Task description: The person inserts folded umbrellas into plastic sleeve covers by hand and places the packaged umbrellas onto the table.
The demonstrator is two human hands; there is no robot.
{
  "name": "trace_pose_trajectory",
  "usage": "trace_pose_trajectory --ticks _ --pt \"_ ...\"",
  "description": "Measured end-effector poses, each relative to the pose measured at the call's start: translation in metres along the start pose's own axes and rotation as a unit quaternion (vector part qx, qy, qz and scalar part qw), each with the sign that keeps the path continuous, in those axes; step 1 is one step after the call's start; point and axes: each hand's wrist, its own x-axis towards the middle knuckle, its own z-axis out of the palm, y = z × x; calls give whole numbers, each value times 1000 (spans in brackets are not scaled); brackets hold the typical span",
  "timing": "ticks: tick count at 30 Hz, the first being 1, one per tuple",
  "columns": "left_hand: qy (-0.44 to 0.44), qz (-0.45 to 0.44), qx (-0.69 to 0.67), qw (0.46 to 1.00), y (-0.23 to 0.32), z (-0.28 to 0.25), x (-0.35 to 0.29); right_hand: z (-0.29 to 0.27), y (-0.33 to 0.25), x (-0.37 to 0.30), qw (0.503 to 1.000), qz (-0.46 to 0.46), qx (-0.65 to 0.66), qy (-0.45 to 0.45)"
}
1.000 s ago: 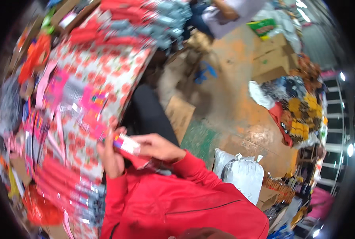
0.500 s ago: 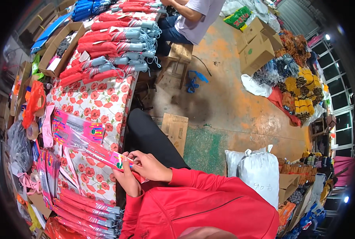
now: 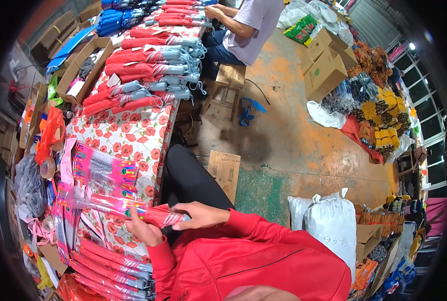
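Note:
A red folded umbrella point(image 3: 164, 215) with white stripes and a grey handle lies across my lap side of the table edge. Its far end is inside a clear and pink plastic sleeve point(image 3: 105, 202), which stretches left over the table. My left hand point(image 3: 146, 228) is closed around the sleeve's mouth and the umbrella in it. At the handle end, my right hand point(image 3: 202, 214) grips the umbrella, its fingers partly covering the handle. Flat pink printed sleeves point(image 3: 103, 170) lie in a stack just beyond. Several sleeved umbrellas point(image 3: 110, 268) rest near my left forearm.
Rows of red umbrellas point(image 3: 143, 62) cover the far part of the flowered tablecloth point(image 3: 126, 130). A co-worker point(image 3: 251, 30) sits there beside a wooden stool point(image 3: 228, 80). Another wooden stool point(image 3: 226, 173) is by my knee. White sacks point(image 3: 329, 226) and cartons point(image 3: 326, 70) stand at right.
My hands were together at the sleeve's mouth and have moved apart. The right now holds the handle end, and more of the red umbrella shows between them. The sleeve has shifted nearer me.

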Motion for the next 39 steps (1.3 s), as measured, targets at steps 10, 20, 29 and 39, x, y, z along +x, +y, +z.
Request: trace_pose_trajectory --ticks 10,20,29,39 --pt "-185 -81 -37 979 10 3 -10 -4 -7 -15 957 100 247 -116" --pt "-300 -124 -122 938 6 8 -28 2 -24 -7 999 7 29 -44" --pt "-162 -38 -61 984 -19 0 -24 7 1 -10 919 -150 -337 139" --pt "-144 -98 -166 971 -5 -30 7 17 -23 -8 997 -48 -21 -60"
